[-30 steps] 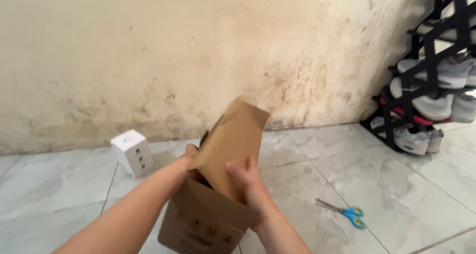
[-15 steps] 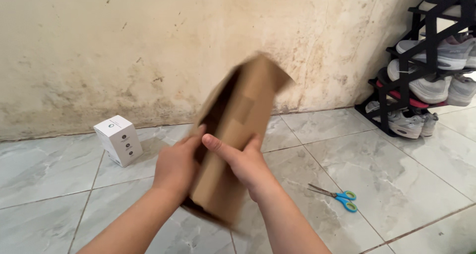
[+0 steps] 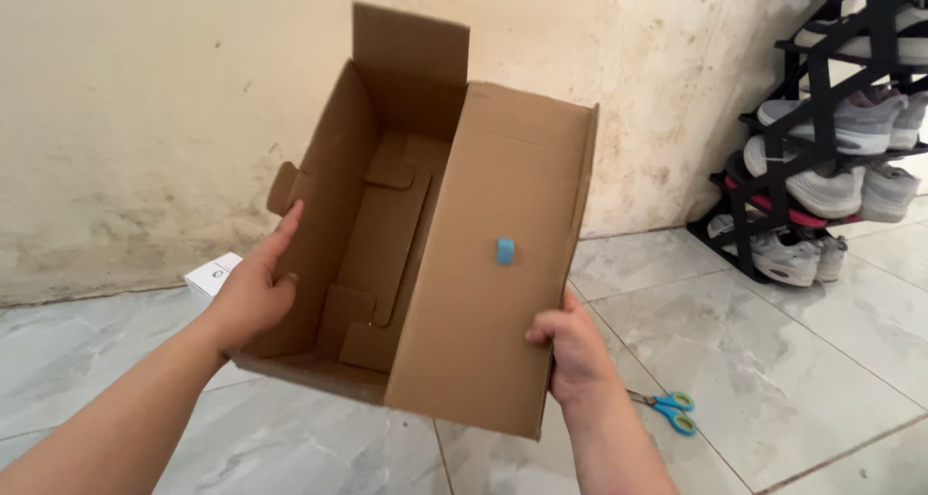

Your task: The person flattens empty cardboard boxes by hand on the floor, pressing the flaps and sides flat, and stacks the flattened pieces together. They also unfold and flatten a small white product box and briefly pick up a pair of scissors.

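Above the tiled floor (image 3: 773,360) | cardboard box (image 3: 425,224) open, nothing inside | left hand (image 3: 253,297) and right hand (image 3: 572,350) fingers gripping its walls | scissors (image 3: 669,408), small white box (image 3: 215,273), shoe rack (image 3: 822,137) nearby

Plain brown box (image 3: 483,263), blue-handled scissors (image 3: 667,408)
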